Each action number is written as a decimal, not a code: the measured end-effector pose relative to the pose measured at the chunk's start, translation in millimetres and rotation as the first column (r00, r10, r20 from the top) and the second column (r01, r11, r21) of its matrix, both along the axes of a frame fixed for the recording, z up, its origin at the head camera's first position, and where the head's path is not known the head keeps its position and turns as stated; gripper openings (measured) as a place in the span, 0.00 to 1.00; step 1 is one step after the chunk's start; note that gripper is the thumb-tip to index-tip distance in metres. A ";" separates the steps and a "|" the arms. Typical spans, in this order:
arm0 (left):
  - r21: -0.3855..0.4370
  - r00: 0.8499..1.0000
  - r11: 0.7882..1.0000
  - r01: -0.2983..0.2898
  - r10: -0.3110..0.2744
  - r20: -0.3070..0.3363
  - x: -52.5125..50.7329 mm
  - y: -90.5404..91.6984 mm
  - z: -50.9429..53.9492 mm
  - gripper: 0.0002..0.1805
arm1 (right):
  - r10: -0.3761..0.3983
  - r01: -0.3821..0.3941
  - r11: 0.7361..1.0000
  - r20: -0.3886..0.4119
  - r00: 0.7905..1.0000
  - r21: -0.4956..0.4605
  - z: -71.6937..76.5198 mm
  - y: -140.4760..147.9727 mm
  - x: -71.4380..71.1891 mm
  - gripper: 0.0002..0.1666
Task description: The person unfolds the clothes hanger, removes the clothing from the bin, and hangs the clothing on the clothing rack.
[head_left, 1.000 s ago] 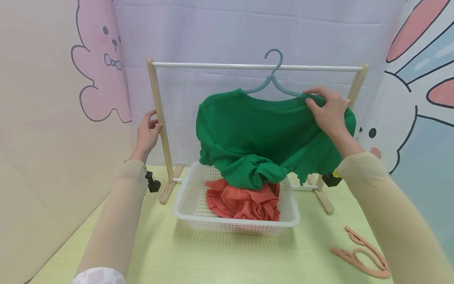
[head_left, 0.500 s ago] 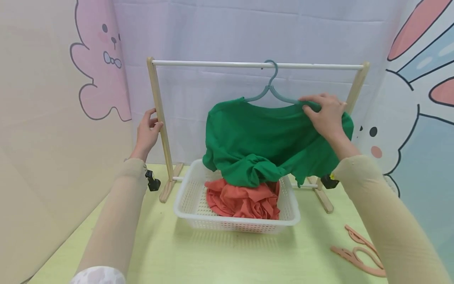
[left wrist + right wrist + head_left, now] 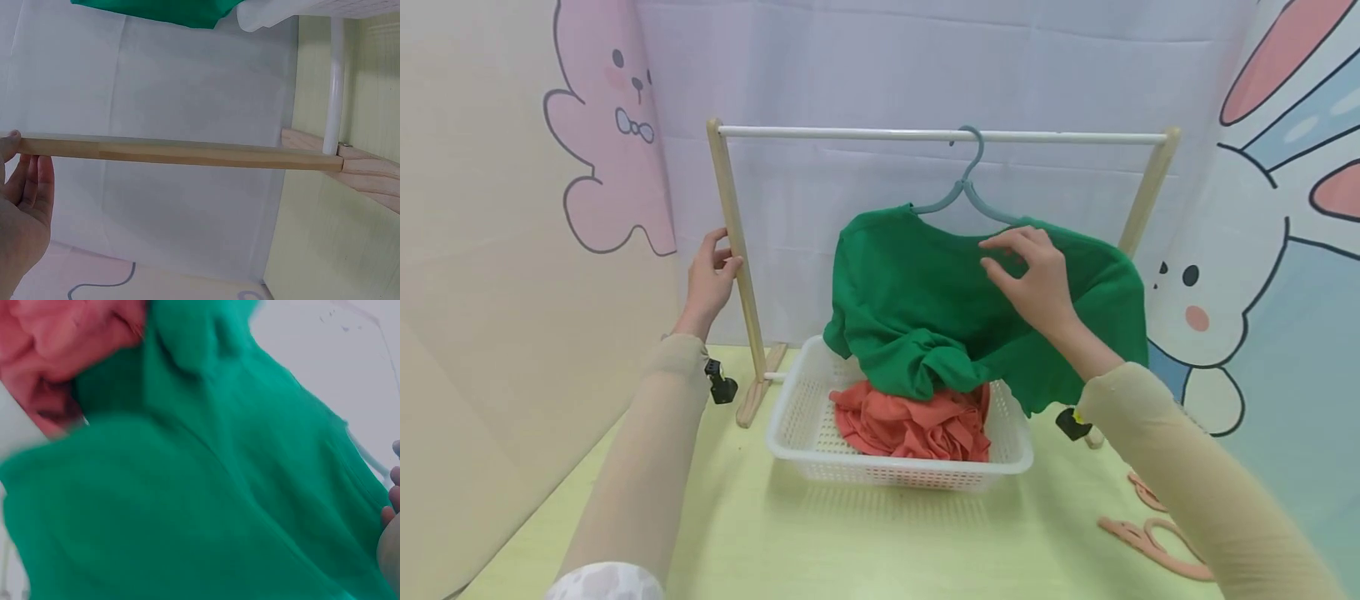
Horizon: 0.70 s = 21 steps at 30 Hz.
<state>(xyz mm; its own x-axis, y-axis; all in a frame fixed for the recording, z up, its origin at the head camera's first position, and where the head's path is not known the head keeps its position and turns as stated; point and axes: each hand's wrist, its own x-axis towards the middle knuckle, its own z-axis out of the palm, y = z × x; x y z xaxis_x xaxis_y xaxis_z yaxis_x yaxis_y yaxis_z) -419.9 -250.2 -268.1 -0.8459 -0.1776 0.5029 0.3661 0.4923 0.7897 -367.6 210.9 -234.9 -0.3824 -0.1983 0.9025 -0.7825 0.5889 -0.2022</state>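
A green shirt (image 3: 917, 292) hangs on a grey-blue hanger (image 3: 976, 200), whose hook is over the white rail (image 3: 850, 133) of a wooden rack. My left hand (image 3: 709, 279) grips the rack's left post (image 3: 741, 250). The left wrist view shows the thumb on one side of this post (image 3: 187, 154) and the fingers on the other. In front of the shirt's neckline is my right hand (image 3: 1033, 279), thumb and fingers apart with nothing between them. Green cloth (image 3: 187, 506) fills most of the right wrist view, where only some fingertips show at the right edge.
Below the shirt stands a white plastic basket (image 3: 898, 468) with crumpled coral-red cloth (image 3: 917, 425) in it. Orange folding hangers (image 3: 1157, 554) lie on the table at the right, partly behind my right sleeve. Printed curtains enclose the table at the back and sides.
The hanger came down so its hook rests over the rail. My right hand let go of the shirt's shoulder and moved left and slightly down. My left hand stays on the post.
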 end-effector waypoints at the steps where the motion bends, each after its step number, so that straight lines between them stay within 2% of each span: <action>1: 0.001 1.000 1.000 0.000 0.000 0.003 0.2 -0.2 -0.3 0.28 | 0.006 -0.006 1.000 0.038 0.999 0.013 -4.8 -3.5 1.4 0.11; 4: 0.004 1.000 1.000 0.000 0.000 0.007 0.9 -0.4 -0.7 0.29 | 0.025 -0.032 0.999 0.166 0.986 0.044 -19.0 -12.9 5.7 0.13; 6: 0.006 1.000 1.000 0.002 -0.002 0.008 1.2 -0.2 -0.6 0.29 | 0.034 -0.053 0.997 0.275 0.961 0.064 -27.4 -17.8 8.7 0.15; 8: 0.006 1.000 1.000 0.004 -0.004 0.011 1.6 0.2 -0.3 0.29 | 0.035 -0.076 0.993 0.386 0.922 0.092 -34.8 -21.2 10.7 0.18; 11: 0.001 1.000 1.000 0.004 -0.004 0.014 1.9 0.4 0.0 0.29 | 0.026 -0.120 0.982 0.526 0.850 0.145 -42.7 -24.3 14.4 0.22; 15: -0.006 1.000 1.000 0.002 -0.002 0.012 1.9 0.3 0.0 0.29 | -0.004 -0.180 0.955 0.617 0.787 0.235 -50.5 -25.2 19.6 0.26; 19: 0.000 1.000 1.000 0.006 -0.006 0.015 3.1 0.4 -0.2 0.29 | -0.039 -0.222 0.924 0.655 0.754 0.311 -60.2 -23.4 21.9 0.29; 21: 0.005 1.000 1.000 0.008 -0.008 0.019 4.1 0.7 -0.2 0.29 | -0.051 -0.243 0.908 0.665 0.745 0.341 -64.5 -22.0 22.9 0.30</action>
<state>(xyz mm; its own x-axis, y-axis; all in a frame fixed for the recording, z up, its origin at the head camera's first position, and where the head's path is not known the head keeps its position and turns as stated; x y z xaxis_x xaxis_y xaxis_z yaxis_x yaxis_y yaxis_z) -415.7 -249.6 -268.4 -0.8566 -0.1733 0.4861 0.3551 0.4855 0.7989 -344.6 188.9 -299.5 -0.7976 -0.5355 0.2775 -0.6001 0.6585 -0.4541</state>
